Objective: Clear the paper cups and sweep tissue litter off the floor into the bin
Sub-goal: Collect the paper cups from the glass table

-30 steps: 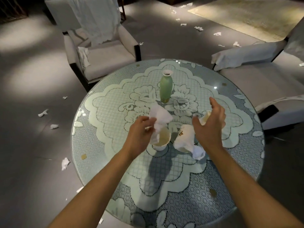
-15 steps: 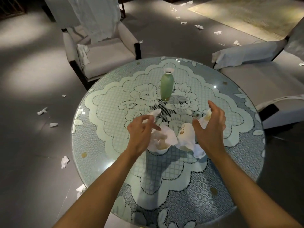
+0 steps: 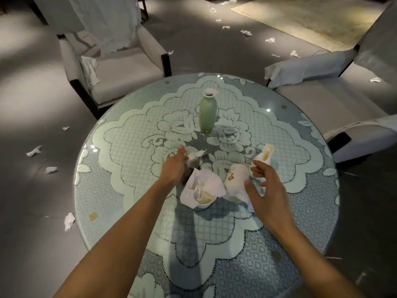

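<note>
Your left hand point(image 3: 173, 171) sits at the desk point(image 3: 129, 190) centre. Its fingers point(image 3: 186, 164) are curled round a tissue wad point(image 3: 195, 158); motion blur hides the exact grip. Your right hand point(image 3: 265, 191) hovers at 3 o'clock of the cups with its fingers point(image 3: 255, 169) loosely spread and released, grasping nothing. Whether a fingertip touches the crushed cup cannot be told.

Three paper cups remain on the desk:
- The upright cup point(image 3: 205, 201) stands just at 5 o'clock of your left hand, with a tissue point(image 3: 207, 184) stuffed into it and spilling over the rim.
- The tipped cup point(image 3: 236, 179) lies on its side, touching that tissue, between your two hands.
- The crushed cup point(image 3: 267, 154) lies at 12 o'clock of your right hand, with its stained inside showing.

A green vase point(image 3: 207, 114) stands upright at 12 o'clock of the cups, apart from them.

Litter point(image 3: 69, 221) lies scattered on the floor point(image 3: 32, 93) at 9 o'clock of the desk. More litter point(image 3: 246, 32) lies at 1 o'clock, beside the rug point(image 3: 311, 18). An armchair point(image 3: 124, 72) stands at 11 o'clock and a sofa point(image 3: 322, 100) at 2 o'clock.
</note>
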Tool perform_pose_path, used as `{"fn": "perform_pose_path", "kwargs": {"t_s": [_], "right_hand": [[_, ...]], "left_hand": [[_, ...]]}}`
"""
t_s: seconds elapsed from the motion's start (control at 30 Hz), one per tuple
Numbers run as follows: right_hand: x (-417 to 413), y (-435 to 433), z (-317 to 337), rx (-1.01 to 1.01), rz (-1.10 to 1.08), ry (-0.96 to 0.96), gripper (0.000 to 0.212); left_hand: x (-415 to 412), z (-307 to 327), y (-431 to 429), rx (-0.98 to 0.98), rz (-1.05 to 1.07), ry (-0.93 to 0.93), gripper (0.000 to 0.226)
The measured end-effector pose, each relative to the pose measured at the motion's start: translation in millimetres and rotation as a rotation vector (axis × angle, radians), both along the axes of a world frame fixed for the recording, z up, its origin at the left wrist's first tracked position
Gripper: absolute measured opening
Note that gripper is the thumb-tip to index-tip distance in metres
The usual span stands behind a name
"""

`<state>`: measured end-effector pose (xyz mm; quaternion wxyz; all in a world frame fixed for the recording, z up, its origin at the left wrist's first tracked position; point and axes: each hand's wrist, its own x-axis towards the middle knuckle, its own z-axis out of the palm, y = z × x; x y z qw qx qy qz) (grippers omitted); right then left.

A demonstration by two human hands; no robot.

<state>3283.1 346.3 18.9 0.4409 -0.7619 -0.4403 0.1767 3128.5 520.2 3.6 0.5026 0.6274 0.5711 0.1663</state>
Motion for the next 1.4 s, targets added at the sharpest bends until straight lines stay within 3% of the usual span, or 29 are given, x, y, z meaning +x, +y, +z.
{"fn": "perform_pose_path", "kwargs": {"t_s": [0.17, 0.27, 0.4, 0.47, 0.57, 0.63, 0.73, 0.87, 1.03, 1.17, 1.27, 1.4], "right_hand": [[-0.7, 2.9, -2.0, -0.124, 0.084, -0.04, 0.055], [0.2, 2.0, -6.3, -0.159, 0.136, -0.119, 0.056], [1.9, 1.9, -9.2, -0.187, 0.136, -0.116, 0.054], [3.4, 3.0, -10.5, -0.206, 0.128, -0.105, 0.056], [5.3, 4.0, -15.3, -0.298, 0.159, -0.102, 0.063], [6.2, 5.2, -19.6, -0.351, 0.202, -0.113, 0.067], [5.7, 8.9, -22.4, -0.319, 0.182, -0.104, 0.053], [3.4, 17.5, -12.3, -0.274, 0.083, -0.128, 0.033], [-0.3, 30.0, 1.3, -0.246, -0.008, -0.115, 0.019], [-3.1, 34.9, 13.0, -0.341, -0.04, -0.003, 0.018], [-7.6, 32.3, 18.8, -0.443, -0.069, -0.105, 0.039], [-5.3, 22.6, 18.7, -0.411, -0.071, -0.235, 0.043]], "left_hand": [[-24.8, 53.8, -25.3, 0.425, 0.089, -0.12, 0.033], [-42.1, 60.8, -59.1, 0.709, -0.217, 0.012, 0.052], [-43.0, 40.2, -81.9, 0.837, -0.659, 0.32, 0.083], [-34.5, 40.6, -85.9, 0.819, -0.764, 0.528, 0.105], [-27.8, 33.9, -86.3, 0.7, -0.797, 0.639, 0.099], [-29.1, 28.7, -86.7, 0.665, -0.787, 0.63, 0.094], [-36.9, 28.3, -86.0, 0.652, -0.739, 0.547, 0.089], [-46.4, 17.2, -84.6, 0.849, -0.599, 0.444, 0.068], [-31.7, 15.2, -85.6, 0.548, -0.504, 0.294, 0.095], [-28.7, 13.8, -79.3, 0.58, -0.387, 0.253, 0.095], [-34.6, 12.2, -76.6, 0.603, -0.391, 0.267, 0.094], [-34.5, 9.9, -77.0, 0.58, -0.431, 0.245, 0.091]]}}
